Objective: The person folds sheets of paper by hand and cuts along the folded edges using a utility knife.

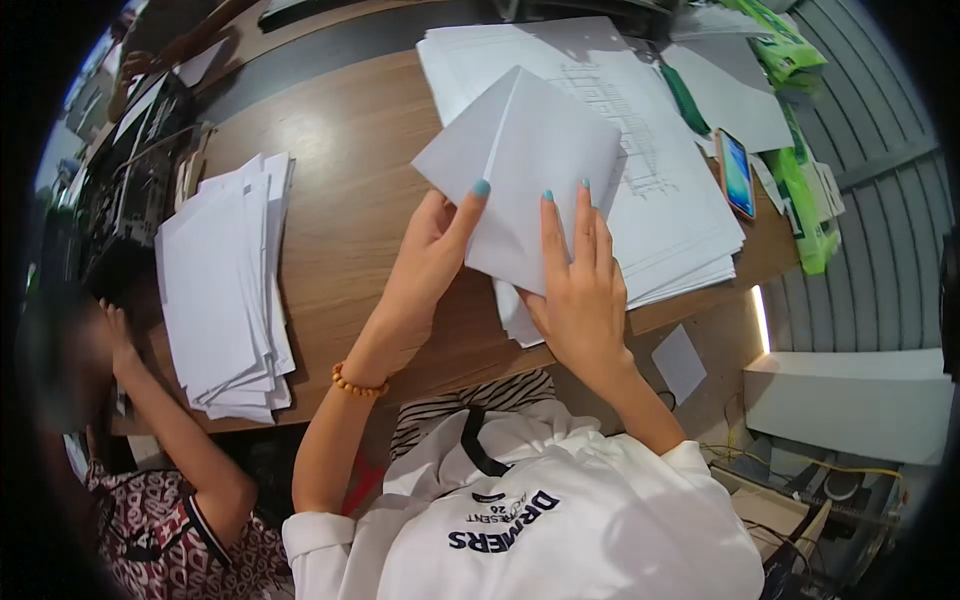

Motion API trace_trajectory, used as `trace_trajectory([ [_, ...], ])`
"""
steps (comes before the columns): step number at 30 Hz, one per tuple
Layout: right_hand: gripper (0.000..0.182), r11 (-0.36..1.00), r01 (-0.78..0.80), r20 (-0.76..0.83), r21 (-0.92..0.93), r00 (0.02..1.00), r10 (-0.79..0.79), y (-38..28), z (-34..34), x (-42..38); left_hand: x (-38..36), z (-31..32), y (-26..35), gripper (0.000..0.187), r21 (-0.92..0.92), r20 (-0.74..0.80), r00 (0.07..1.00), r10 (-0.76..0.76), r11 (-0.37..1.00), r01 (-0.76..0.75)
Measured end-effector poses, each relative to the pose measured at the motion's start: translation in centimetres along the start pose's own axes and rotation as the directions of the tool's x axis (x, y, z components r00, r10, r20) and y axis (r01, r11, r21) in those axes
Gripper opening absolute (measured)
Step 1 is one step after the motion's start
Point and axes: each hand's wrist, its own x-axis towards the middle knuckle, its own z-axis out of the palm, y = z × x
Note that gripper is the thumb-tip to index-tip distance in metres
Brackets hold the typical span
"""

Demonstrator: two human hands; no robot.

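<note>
A white sheet of paper (540, 150) with a crease down one side is between my two hands, over a stack of large sheets. My left hand (430, 240) pinches its left edge, thumb on top near the crease and fingers curled underneath. My right hand (585, 290) holds the near right part, its fingers stretched along the top face and its thumb at the lower edge, partly hidden. Beneath the sheet, the paper stack (690, 235) shows a printed line drawing on its top page.
A pile of white papers (220, 290) lies on the left of the wooden table (345, 130). On the right are a phone (736, 175), a green-handled tool (684, 100) and green packets (805, 215). Another person's arm (185, 420) rests at the lower left. A loose sheet (679, 365) lies below the table edge.
</note>
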Motion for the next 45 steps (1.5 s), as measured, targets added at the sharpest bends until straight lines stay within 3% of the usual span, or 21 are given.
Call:
trace_trajectory([
  [2,0.089,0.991,0.095,0.091,0.096,0.99,-0.104,-0.7,-1.4,-0.2,0.9,-1.3,-0.2,0.032,0.022,0.102,0.995,-0.003,1.0,0.001],
  [3,0.089,0.988,0.112,0.091,0.11,0.988,-0.123,-0.8,-2.5,0.1,1.1,-1.6,0.0,0.028,-0.028,0.066,0.997,0.026,0.999,-0.024],
  [5,0.086,0.933,0.295,-0.009,0.207,0.954,-0.3,-0.7,-5.2,1.0,1.1,-2.9,0.7,0.025,0.026,0.086,0.991,0.104,0.994,-0.106],
  [6,0.086,0.926,0.305,-0.012,0.22,0.951,-0.31,-0.3,-6.1,1.7,0.9,-3.5,1.1,0.024,0.073,0.129,0.978,0.166,0.982,-0.176],
  [8,0.077,0.795,0.603,-0.128,0.057,0.795,-0.593,0.1,-7.4,4.0,0.4,-4.1,1.7,0.022,0.063,0.208,0.956,0.204,0.973,-0.222],
  [9,0.058,0.755,0.652,-0.17,0.077,0.754,-0.634,-0.4,-8.0,5.2,0.0,-4.3,2.1,0.022,0.041,0.299,0.924,0.238,0.964,-0.262],
  [10,0.058,0.749,0.658,-0.184,0.08,0.748,-0.637,-0.3,-7.5,5.8,-0.4,-4.4,2.6,0.022,0.053,0.294,0.924,0.244,0.961,-0.271],
  [12,0.042,0.708,0.589,0.075,0.39,0.746,-0.661,0.3,-6.5,6.7,-1.4,-4.2,3.5,0.023,0.12,0.229,0.929,0.292,0.938,-0.325],
  [13,0.029,0.701,0.53,0.054,0.477,0.779,-0.625,-0.4,-6.4,6.9,-1.4,-4.4,2.9,0.025,0.231,0.193,0.905,0.379,0.879,-0.417],
  [14,0.029,0.692,0.543,0.041,0.475,0.772,-0.634,-0.6,-6.3,7.1,-1.6,-4.8,2.9,0.025,0.239,0.187,0.901,0.391,0.872,-0.428],
  [16,0.022,0.672,0.304,0.176,0.675,0.818,-0.547,-0.6,-5.9,7.2,-2.1,-5.5,3.2,0.022,0.401,0.182,0.932,0.313,0.842,-0.361],
  [17,0.022,0.667,0.314,0.169,0.676,0.815,-0.555,-1.0,-5.9,7.6,-2.2,-5.6,3.5,0.022,0.406,0.176,0.931,0.321,0.838,-0.366],
  [19,0.014,0.596,0.495,-0.053,0.632,0.795,-0.604,-2.2,-6.1,8.2,-2.7,-5.5,4.4,0.021,0.352,0.264,0.908,0.325,0.844,-0.404],
  [23,0.013,0.623,0.549,-0.08,0.557,0.782,-0.618,-4.2,-7.7,9.0,-3.1,-5.8,5.7,0.021,0.337,0.272,0.917,0.291,0.864,-0.374],
  [26,0.014,0.648,0.595,-0.062,0.475,0.758,-0.65,-5.0,-9.1,10.3,-2.8,-7.0,5.3,0.022,0.477,0.286,0.904,0.318,0.771,-0.422],
  [28,0.014,0.656,0.586,-0.124,0.476,0.783,-0.609,-5.2,-9.3,10.5,-3.4,-6.7,5.6,0.022,0.306,0.28,0.886,0.37,0.84,-0.448],
  [31,0.014,0.642,0.563,-0.114,0.521,0.791,-0.601,-5.4,-8.3,10.3,-4.1,-6.3,6.0,0.023,0.259,0.262,0.892,0.369,0.863,-0.434],
  [32,0.014,0.637,0.541,-0.113,0.549,0.804,-0.584,-5.5,-8.0,10.2,-4.1,-6.6,6.2,0.023,0.265,0.254,0.889,0.38,0.857,-0.442],
  [36,0.013,0.615,0.568,-0.183,0.547,0.798,-0.575,-6.1,-8.0,10.0,-4.5,-7.4,6.7,0.034,0.422,0.329,0.93,0.163,0.856,-0.299],
  [38,0.012,0.587,0.567,-0.192,0.578,0.794,-0.577,-6.0,-7.3,10.0,-4.4,-7.5,6.0,0.033,0.411,0.317,0.904,0.288,0.817,-0.405],
  [45,0.01,0.589,0.461,-0.119,0.664,0.843,-0.525,-5.7,-7.2,9.8,-4.7,-7.7,6.3,0.035,0.413,0.325,0.91,0.258,0.827,-0.382],
])
